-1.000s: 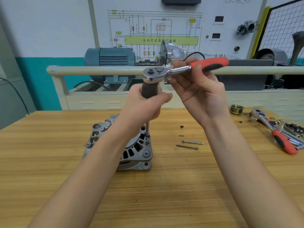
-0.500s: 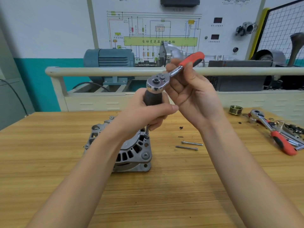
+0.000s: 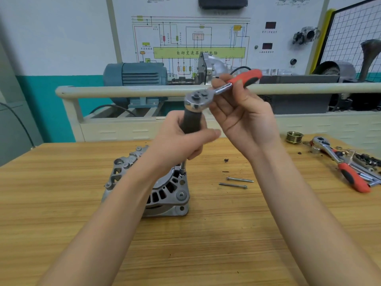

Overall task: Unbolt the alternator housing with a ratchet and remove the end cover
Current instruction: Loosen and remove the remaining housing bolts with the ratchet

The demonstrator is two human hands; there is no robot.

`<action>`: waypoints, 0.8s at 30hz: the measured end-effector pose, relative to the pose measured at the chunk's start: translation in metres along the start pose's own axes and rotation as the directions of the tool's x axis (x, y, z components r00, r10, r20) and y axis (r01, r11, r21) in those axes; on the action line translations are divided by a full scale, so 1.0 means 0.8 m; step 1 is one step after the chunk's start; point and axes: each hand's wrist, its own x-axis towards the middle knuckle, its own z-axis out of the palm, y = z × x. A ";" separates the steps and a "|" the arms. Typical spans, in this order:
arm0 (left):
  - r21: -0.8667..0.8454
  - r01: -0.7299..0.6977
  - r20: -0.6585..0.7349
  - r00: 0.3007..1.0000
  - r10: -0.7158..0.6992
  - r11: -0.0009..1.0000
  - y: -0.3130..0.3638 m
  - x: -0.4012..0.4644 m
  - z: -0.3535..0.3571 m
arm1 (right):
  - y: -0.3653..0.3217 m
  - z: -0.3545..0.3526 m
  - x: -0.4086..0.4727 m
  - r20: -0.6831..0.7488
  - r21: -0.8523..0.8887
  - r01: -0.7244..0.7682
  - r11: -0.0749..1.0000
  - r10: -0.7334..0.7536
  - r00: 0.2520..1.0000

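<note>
The silver alternator (image 3: pixel 165 195) stands on the wooden bench (image 3: pixel 61 203), partly hidden by my left forearm. A ratchet (image 3: pixel 198 99) with a red handle sits on top of a dark-gripped extension driver (image 3: pixel 190 122) whose socket meets a bolt on the housing's right rim. My left hand (image 3: pixel 181 141) grips the dark extension handle. My right hand (image 3: pixel 243 118) holds the ratchet's shank and red handle with its fingers, palm facing me.
Two long loose bolts (image 3: pixel 237 182) lie on the bench right of the alternator. A brass pulley (image 3: pixel 293 137), a second red-handled ratchet (image 3: pixel 340 164) and more tools lie at the right. A rail (image 3: pixel 123 90) and training rig stand behind the bench.
The ratchet handle swung from pointing right to pointing up and away, then back a little to the right. My left hand kept its grip on the extension.
</note>
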 end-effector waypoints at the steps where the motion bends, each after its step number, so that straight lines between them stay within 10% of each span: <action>1: 0.020 -0.013 0.048 0.999 0.012 1.000 0.001 -0.001 -0.001 | 0.001 0.000 0.000 -0.022 0.032 -0.016 0.999 0.017 1.000; 14: -0.047 -0.097 -0.167 0.982 0.088 0.994 0.007 -0.001 0.021 | -0.002 -0.002 0.001 0.082 0.267 -0.015 0.964 -0.007 0.997; 20: -0.112 -0.070 -0.239 0.970 0.041 0.991 0.007 0.001 0.015 | -0.004 -0.010 -0.002 0.237 0.109 0.032 0.993 -0.057 0.970; 24: -0.039 -0.081 -0.135 0.988 0.075 0.996 0.003 0.000 0.011 | -0.001 -0.006 0.002 0.094 0.126 0.008 0.992 -0.020 0.995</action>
